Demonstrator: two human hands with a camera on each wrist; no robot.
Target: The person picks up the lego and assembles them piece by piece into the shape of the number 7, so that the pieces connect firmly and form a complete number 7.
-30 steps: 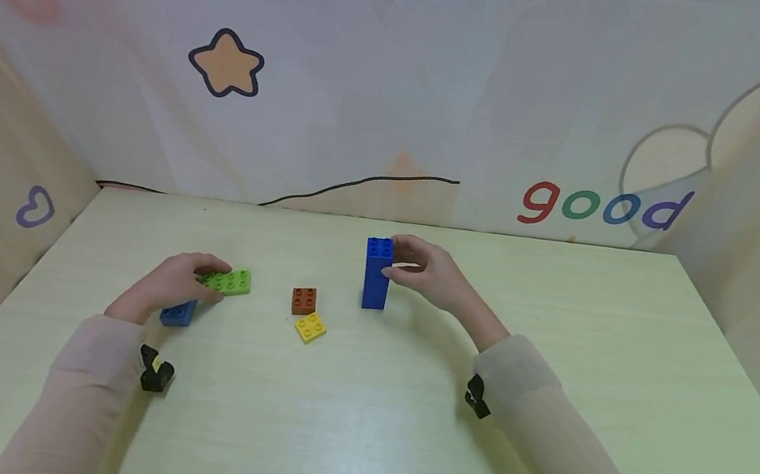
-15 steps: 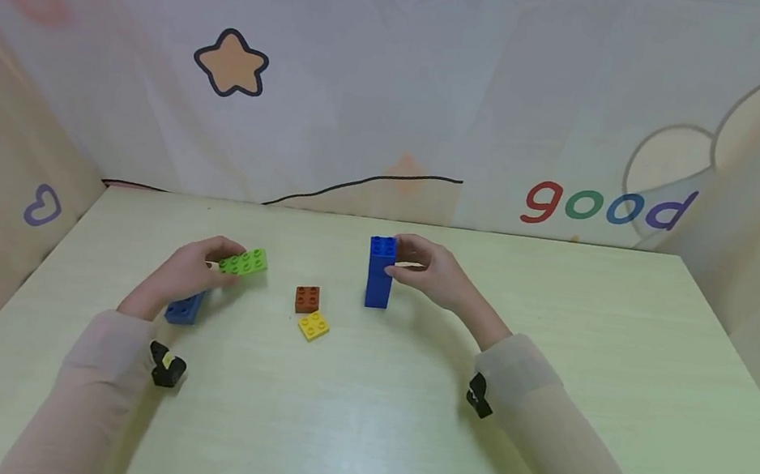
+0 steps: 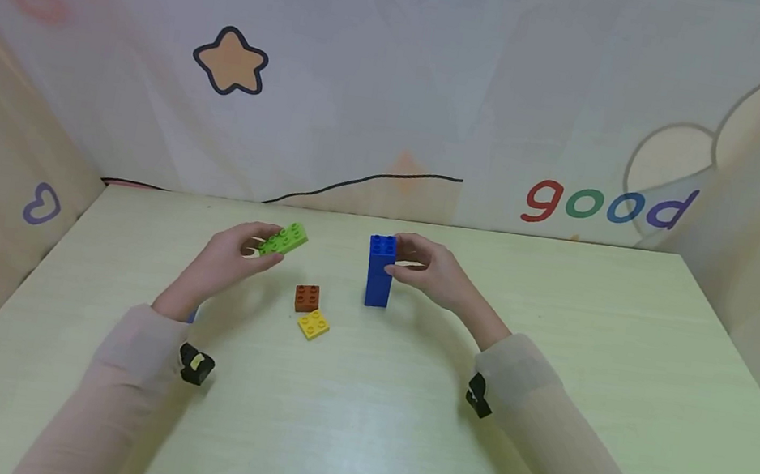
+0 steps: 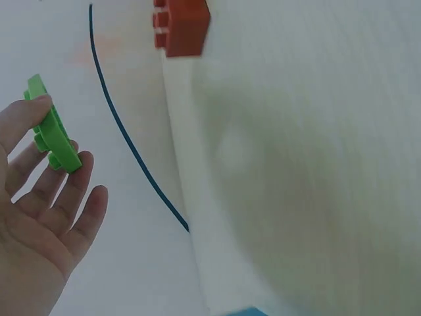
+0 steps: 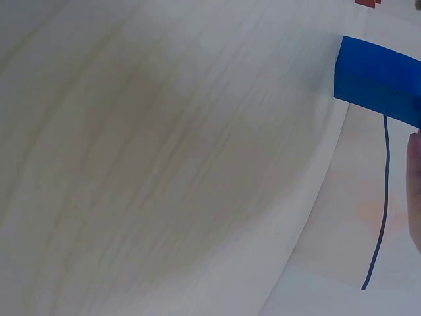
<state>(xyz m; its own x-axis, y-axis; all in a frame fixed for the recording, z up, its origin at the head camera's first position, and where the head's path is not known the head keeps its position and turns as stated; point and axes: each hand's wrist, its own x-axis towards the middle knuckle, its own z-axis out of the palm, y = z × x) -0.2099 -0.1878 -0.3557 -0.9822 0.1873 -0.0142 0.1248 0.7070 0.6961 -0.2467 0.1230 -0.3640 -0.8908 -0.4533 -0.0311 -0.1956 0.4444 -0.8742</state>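
My left hand (image 3: 229,258) pinches a flat lime-green building brick (image 3: 284,240) between thumb and fingers, raised above the table. In the left wrist view the green brick (image 4: 56,131) is held near its ends, its studs facing the palm side. My right hand (image 3: 430,271) grips the upper right side of an upright dark blue brick tower (image 3: 379,274) standing on the table. Seams on the blue tower (image 5: 375,79) show in the right wrist view, where only a fingertip edge of that hand appears. The green brick is left of the tower, apart from it.
A reddish-brown brick (image 3: 307,298) and a flat yellow brick (image 3: 314,325) lie on the table (image 3: 351,429) between the hands, close together. A lighter blue brick (image 3: 193,317) is mostly hidden behind the left wrist. A printed cloth backdrop (image 3: 376,64) rises behind the table.
My left hand has lifted the green brick off the table and carried it up and right toward the blue tower. The right hand keeps its grip on the tower in place.
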